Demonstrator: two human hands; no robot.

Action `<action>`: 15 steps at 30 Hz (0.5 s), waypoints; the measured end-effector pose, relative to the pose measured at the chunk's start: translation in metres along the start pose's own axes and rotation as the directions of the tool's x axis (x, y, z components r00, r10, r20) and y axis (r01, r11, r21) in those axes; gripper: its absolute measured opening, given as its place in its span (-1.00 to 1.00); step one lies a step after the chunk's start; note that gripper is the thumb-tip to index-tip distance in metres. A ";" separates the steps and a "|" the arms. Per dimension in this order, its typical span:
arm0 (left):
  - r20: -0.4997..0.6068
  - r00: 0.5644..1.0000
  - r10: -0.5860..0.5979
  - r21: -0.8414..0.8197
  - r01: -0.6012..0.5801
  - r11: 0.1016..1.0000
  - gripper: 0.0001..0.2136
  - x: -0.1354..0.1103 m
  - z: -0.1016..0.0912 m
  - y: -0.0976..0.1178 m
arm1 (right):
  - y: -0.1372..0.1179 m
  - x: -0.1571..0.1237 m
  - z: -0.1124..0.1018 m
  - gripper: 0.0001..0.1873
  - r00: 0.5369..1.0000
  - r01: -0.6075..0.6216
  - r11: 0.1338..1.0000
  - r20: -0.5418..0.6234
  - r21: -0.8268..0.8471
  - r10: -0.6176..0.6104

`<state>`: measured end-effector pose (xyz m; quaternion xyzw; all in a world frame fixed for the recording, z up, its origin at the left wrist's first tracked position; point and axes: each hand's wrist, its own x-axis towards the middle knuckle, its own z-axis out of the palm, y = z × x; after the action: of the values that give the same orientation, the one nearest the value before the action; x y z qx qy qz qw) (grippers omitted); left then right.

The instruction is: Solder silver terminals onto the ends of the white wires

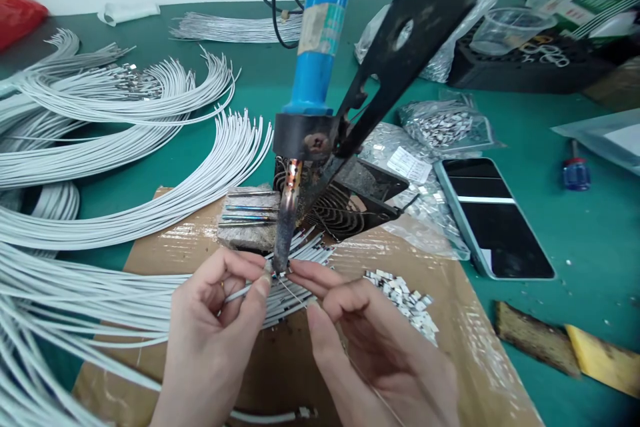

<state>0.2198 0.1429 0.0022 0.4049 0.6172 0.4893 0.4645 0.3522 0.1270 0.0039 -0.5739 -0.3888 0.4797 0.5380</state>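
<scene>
A soldering iron (320,47) with a blue handle hangs tip-down from a black bracket (405,47). Its tip (283,260) meets the spot where my two hands come together. My left hand (215,327) pinches the end of a white wire (240,290) between thumb and forefinger, right at the tip. My right hand (370,347) pinches a thin solder wire (295,293) and feeds it toward the same point. Both hands rest over a taped cardboard sheet (465,360).
Bundles of white wires (110,167) fan across the left of the green table (575,240). A pile of small metal terminals (405,300) lies right of my hands. Behind stand a small fan (350,207), bags of terminals (445,123), a phone (493,220), a screwdriver (576,170) and a yellow sponge (600,357).
</scene>
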 end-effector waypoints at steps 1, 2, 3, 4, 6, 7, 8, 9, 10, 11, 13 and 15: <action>0.005 1.000 0.009 0.004 -0.009 1.000 -0.87 0.000 0.000 0.000 | 0.000 0.000 0.000 -0.77 1.000 -0.003 1.000 0.000 0.004 0.003; 0.005 1.000 0.014 0.003 -0.014 1.000 -0.87 0.001 0.000 0.000 | 0.000 0.000 0.000 -0.77 1.000 -0.003 1.000 0.001 0.009 0.003; 0.003 1.000 0.015 0.001 -0.015 1.000 -0.87 0.001 0.001 0.000 | -0.001 0.001 -0.001 -0.77 1.000 0.000 1.000 0.004 0.012 0.000; 0.003 1.000 0.015 -0.004 -0.015 1.000 -0.86 0.001 0.001 0.000 | -0.001 0.001 -0.001 -0.77 1.000 0.005 1.000 0.007 0.013 -0.005; -0.004 1.000 0.019 -0.013 -0.019 1.000 -0.87 0.000 0.001 0.000 | -0.001 0.001 -0.001 -0.78 1.000 0.016 1.000 0.010 0.014 -0.016; -0.006 1.000 0.023 -0.015 -0.023 1.000 -0.86 0.000 0.000 0.000 | -0.001 0.001 -0.001 -0.78 1.000 0.020 1.000 0.010 0.015 -0.020; -0.009 1.000 0.027 -0.013 -0.027 1.000 -0.85 0.000 0.000 0.000 | -0.001 0.001 -0.001 -0.78 1.000 0.022 1.000 0.008 0.019 -0.022; -0.012 0.999 0.036 -0.011 -0.036 0.999 -0.85 -0.001 0.000 0.000 | -0.001 0.001 -0.001 -0.78 1.000 0.021 0.999 0.007 0.025 -0.021; -0.015 0.999 0.043 -0.010 -0.043 0.999 -0.84 -0.001 0.000 0.000 | -0.001 0.001 0.000 -0.78 1.000 0.020 0.999 0.005 0.032 -0.020; -0.019 0.999 0.046 -0.009 -0.046 0.999 -0.84 -0.001 0.000 0.000 | -0.001 0.000 0.000 -0.78 1.000 0.020 0.999 0.004 0.038 -0.020; -0.018 0.999 0.051 -0.009 -0.051 0.999 -0.84 -0.001 -0.001 0.000 | 0.000 0.000 0.000 -0.78 1.000 0.021 0.999 0.006 0.040 -0.021; -0.020 0.998 0.054 -0.013 -0.055 0.998 -0.84 0.000 -0.001 0.000 | -0.001 0.000 0.000 -0.77 0.999 0.033 0.999 0.012 0.034 -0.033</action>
<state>0.2190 0.1424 0.0024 0.4137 0.6072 0.5098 0.4476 0.3525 0.1272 0.0044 -0.5552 -0.3935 0.4809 0.5529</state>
